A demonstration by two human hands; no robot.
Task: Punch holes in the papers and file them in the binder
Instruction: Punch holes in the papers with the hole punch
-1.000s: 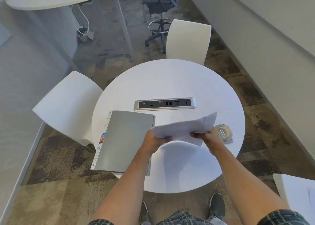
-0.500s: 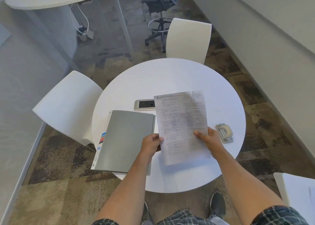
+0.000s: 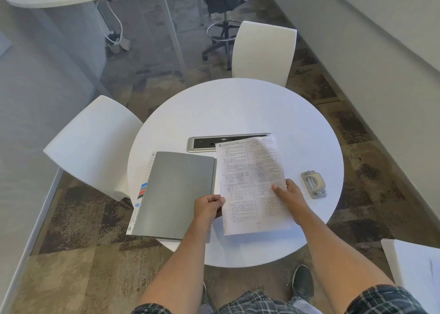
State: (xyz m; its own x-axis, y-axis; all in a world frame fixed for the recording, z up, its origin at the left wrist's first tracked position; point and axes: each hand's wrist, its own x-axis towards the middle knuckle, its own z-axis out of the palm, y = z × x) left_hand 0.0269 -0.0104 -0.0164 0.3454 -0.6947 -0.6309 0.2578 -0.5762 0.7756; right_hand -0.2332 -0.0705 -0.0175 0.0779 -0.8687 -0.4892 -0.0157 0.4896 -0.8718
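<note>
A printed paper sheet (image 3: 252,182) lies almost flat over the round white table (image 3: 238,109), text side up. My left hand (image 3: 208,206) pinches its left edge and my right hand (image 3: 289,194) grips its right edge with the thumb on top. A closed grey binder (image 3: 176,194) with coloured index tabs rests on the table's left side, overhanging the rim. A small metal hole punch (image 3: 313,184) sits to the right of the paper, apart from my right hand.
A silver power socket strip (image 3: 204,143) is set into the table centre, partly covered by the paper. White chairs stand at the left (image 3: 92,144) and far side (image 3: 263,51). Another white surface with paper (image 3: 414,271) is at the lower right.
The sheet was curled and held edge-on, then turned text side up; now it has come lower and flatter over the table. Both hands kept their grip.
</note>
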